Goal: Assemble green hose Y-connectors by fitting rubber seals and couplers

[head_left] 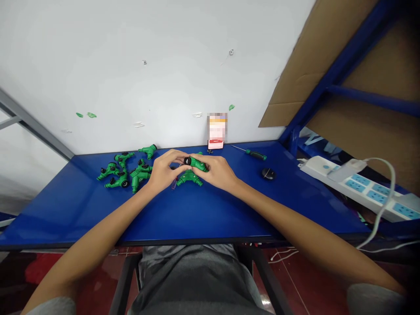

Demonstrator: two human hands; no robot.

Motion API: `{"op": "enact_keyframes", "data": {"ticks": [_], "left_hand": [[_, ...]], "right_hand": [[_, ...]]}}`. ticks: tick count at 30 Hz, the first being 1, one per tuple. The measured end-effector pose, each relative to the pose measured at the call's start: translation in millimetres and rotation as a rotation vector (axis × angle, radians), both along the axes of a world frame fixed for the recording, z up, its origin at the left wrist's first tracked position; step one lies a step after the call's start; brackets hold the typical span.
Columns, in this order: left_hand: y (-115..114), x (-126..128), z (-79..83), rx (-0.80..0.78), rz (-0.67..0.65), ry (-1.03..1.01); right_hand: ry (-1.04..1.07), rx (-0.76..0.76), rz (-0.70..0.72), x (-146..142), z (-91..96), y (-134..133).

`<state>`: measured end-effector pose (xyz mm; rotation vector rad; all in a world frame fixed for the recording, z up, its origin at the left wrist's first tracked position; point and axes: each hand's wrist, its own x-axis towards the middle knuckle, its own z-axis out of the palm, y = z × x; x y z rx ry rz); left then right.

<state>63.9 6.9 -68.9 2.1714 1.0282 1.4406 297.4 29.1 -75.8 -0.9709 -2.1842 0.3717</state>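
Green plastic hose connector (pixel 197 164): long axis roughly level, black end pointing toward the bench's left end, mid-bench, nearer the back edge. Left hand (pixel 163 171) and right hand (pixel 217 171) closed on it from either side, fingers curled, no gap. Green T-fitting (pixel 189 178) just below. Heap of green fittings (pixel 124 175) leftward; green-handled screwdriver (pixel 256 154), black computer mouse (pixel 268 173) rightward, on glossy blue bench (pixel 197 214).

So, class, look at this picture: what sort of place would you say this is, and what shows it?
Probably a small assembly workshop or factory bench. A blue workbench holds a cluster of green plastic hose fittings, with a screwdriver lying nearby and a power strip to the right.
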Motion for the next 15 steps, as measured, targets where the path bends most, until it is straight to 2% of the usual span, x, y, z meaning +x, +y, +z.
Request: {"op": "enact_keyframes", "data": {"ticks": [9,12,15], "left_hand": [[2.9,-0.5,3.3,-0.073,-0.107,-0.048],[0.9,-0.1,7.6,-0.061,-0.139,-0.041],[-3.0,0.2,13.9,-0.115,-0.201,-0.103]], "right_hand": [[0.037,0.009,0.033,0.2,-4.5,2.9],[0.037,0.004,0.040,0.7,-5.3,4.2],[0.036,-0.017,0.050,1.4,-3.8,4.5]]}}
